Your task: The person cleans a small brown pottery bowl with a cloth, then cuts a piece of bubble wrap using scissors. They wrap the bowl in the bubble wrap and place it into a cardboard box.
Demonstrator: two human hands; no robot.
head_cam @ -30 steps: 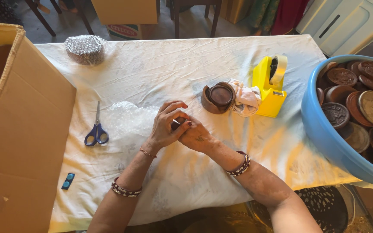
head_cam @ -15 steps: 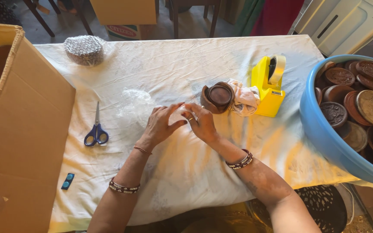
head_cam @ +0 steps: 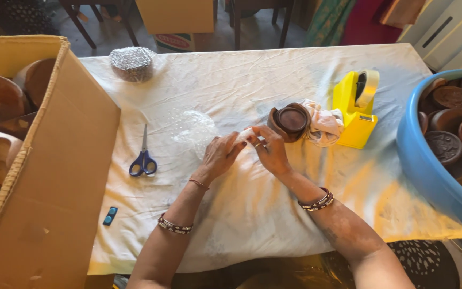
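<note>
White cloth drapes the table (head_cam: 306, 69) where we work. Our left hand (head_cam: 217, 156) and right hand (head_cam: 271, 150) meet at the centre, fingers pinched shut on a small pale strip, likely tape (head_cam: 243, 136), held just above the cloth; keeping it taut seems wise. Crumpled clear bubble wrap (head_cam: 191, 126) lies beside them, a round brown wooden lidded box (head_cam: 290, 121) and yellow tape dispenser (head_cam: 355, 109) beyond. Blue-handled scissors (head_cam: 143, 159) lie clear; nothing blocks us.

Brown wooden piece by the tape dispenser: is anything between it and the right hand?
Nothing visible. The right hand sits just in front of the brown wooden piece, with only bare tablecloth between. The crumpled cloth lies on its far side, toward the yellow tape dispenser.
</note>
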